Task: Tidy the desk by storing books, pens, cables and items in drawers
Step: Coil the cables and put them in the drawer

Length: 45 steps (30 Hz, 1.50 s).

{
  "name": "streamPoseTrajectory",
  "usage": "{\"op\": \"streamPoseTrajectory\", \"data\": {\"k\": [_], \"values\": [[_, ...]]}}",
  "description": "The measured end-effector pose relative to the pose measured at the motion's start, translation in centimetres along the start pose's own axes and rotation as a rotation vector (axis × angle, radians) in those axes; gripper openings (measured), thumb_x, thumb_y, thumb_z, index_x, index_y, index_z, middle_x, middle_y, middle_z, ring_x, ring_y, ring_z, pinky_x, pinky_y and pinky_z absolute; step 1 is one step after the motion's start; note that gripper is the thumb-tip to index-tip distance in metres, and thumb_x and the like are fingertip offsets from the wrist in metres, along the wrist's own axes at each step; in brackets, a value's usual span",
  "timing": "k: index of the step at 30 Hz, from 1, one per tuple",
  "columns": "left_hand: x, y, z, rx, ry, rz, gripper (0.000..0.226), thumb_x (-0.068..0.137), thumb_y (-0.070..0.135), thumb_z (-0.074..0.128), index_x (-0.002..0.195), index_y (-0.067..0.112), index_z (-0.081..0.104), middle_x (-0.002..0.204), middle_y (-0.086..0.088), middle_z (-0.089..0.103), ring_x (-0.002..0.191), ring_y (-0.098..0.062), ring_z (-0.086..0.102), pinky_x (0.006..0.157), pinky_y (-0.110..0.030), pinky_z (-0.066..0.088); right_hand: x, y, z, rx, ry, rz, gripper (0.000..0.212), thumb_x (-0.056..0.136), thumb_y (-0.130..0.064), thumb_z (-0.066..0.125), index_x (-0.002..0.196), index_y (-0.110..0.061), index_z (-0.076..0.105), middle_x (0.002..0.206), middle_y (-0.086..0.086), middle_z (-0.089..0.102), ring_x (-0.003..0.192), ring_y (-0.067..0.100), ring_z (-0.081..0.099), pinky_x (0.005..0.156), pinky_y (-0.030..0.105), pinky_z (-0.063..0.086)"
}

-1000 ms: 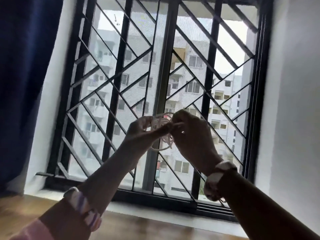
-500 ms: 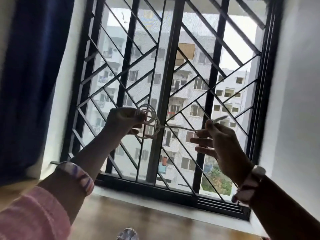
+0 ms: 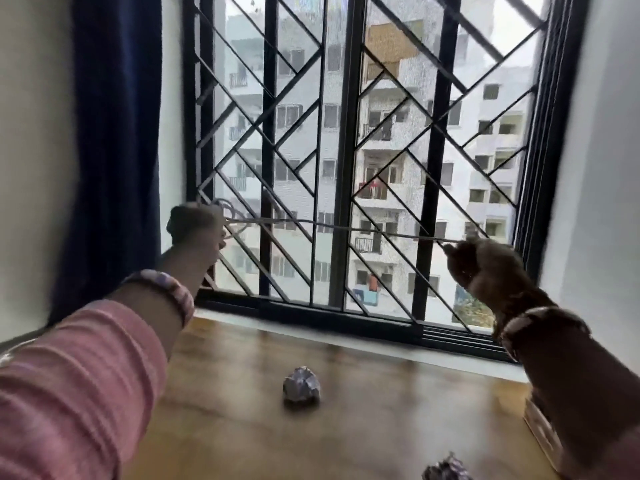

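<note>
Two fists, left hand (image 3: 195, 225) gripping coiled thin white cable (image 3: 311, 224), right hand (image 3: 485, 261) apparently pinching its taut end, glossy wooden desk (image 3: 363, 393)

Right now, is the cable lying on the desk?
No. The cable is stretched in the air between the left hand and right hand, above the desk.

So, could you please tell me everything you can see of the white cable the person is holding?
The white cable is thin and looks like a light, flexible cord. It runs taut and nearly level in front of the window grille, between two raised hands. At the left hand, which grips it, a few small loops stay coiled. The right hand pinches the far end. It hangs above the wooden desk, touching nothing else. Motion blur hides any plug.
</note>
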<state>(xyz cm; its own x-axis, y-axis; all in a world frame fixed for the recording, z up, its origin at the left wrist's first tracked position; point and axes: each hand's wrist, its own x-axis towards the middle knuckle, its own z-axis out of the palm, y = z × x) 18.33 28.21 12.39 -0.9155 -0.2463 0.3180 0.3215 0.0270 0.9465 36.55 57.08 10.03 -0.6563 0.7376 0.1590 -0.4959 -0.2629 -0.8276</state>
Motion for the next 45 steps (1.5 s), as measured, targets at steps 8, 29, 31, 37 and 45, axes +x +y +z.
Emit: {"op": "streamPoseTrajectory", "data": {"k": [8, 29, 31, 37, 45], "values": [[-3.4, 1.2, -0.4, -0.269, -0.106, -0.286, 0.019, 0.088, 0.019, 0.051, 0.072, 0.013, 0.059, 0.065, -0.001, 0.053, 0.050, -0.012, 0.045, 0.039, -0.022, 0.036, -1.6, 2.9, 0.3, -0.148, -0.162, 0.156, 0.032, 0.099, -0.029, 0.041, 0.079, -0.007, 0.053, 0.053, 0.002, 0.068, 0.048, 0.010, 0.067, 0.045, 0.023, 0.055], [-10.5, 2.0, 8.5, -0.018, -0.826, 0.176, 0.033, 0.101, 0.023, 0.033, 0.127, 0.026, 0.052, 0.094, 0.007, 0.054, 0.092, -0.012, 0.044, 0.074, -0.030, 0.033, -2.0, 4.7, 4.6, -0.760, -0.358, -0.514, 0.017, 0.090, -0.008, 0.054, 0.077, -0.006, 0.066, 0.061, 0.009, 0.063, 0.055, 0.019, 0.059, 0.057, 0.039, 0.051], [-9.4, 2.0, 8.5, -0.151, -0.704, 0.237, 0.029, 0.098, 0.015, 0.039, 0.105, 0.028, 0.064, 0.083, 0.006, 0.056, 0.080, -0.011, 0.046, 0.065, -0.026, 0.033, -0.7, 4.3, 4.4, -0.928, -0.199, -0.617, 0.027, 0.087, -0.010, 0.052, 0.063, -0.002, 0.061, 0.061, 0.019, 0.063, 0.062, 0.033, 0.065, 0.062, 0.048, 0.055], [-2.9, 1.2, 6.4, -0.030, -0.254, 0.497, 0.016, 0.088, 0.010, 0.058, 0.094, 0.003, 0.070, 0.065, 0.000, 0.060, 0.049, 0.000, 0.050, 0.048, -0.011, 0.039, 3.7, 2.1, 2.5, -0.930, 0.032, -0.551, 0.034, 0.089, -0.010, 0.047, 0.055, -0.011, 0.050, 0.054, 0.012, 0.055, 0.056, 0.036, 0.066, 0.058, 0.048, 0.057], [9.0, -4.7, 4.6, 0.553, 0.228, 0.383, 0.035, 0.092, 0.021, 0.045, 0.090, -0.008, 0.063, 0.095, -0.037, 0.063, 0.090, -0.049, 0.060, 0.076, -0.046, 0.049, 9.2, 0.3, 4.0, -0.641, 0.151, -0.349, 0.025, 0.094, -0.006, 0.047, 0.070, 0.001, 0.051, 0.059, 0.013, 0.048, 0.030, 0.018, 0.052, 0.030, 0.027, 0.048]]}}
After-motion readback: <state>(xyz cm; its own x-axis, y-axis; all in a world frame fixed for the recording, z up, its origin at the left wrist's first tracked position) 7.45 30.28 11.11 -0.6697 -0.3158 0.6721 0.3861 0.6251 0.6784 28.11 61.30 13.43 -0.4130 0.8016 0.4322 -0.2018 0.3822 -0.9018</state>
